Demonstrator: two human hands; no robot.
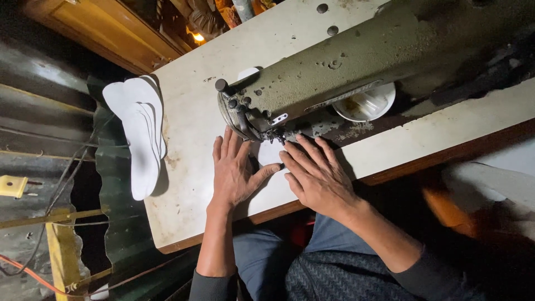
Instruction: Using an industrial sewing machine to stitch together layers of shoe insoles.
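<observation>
My left hand [233, 170] lies flat, fingers spread, and my right hand [316, 174] is flat too, both pressing the white flat cut piece [270, 154] on the table [186, 111], right under the needle end of the olive-green metal sewing machine [334, 67]. To do it well, I reckon: keep both palms light, feed evenly, fingertips clear of the needle w/ right index closest. Around: stack of white sole-shaped pieces [139, 134] hangs over the table's left edge, well apart; round white plastic dish [365, 105] sits behind the machine arm. Machine head blocks my view of the needle itself.
</observation>
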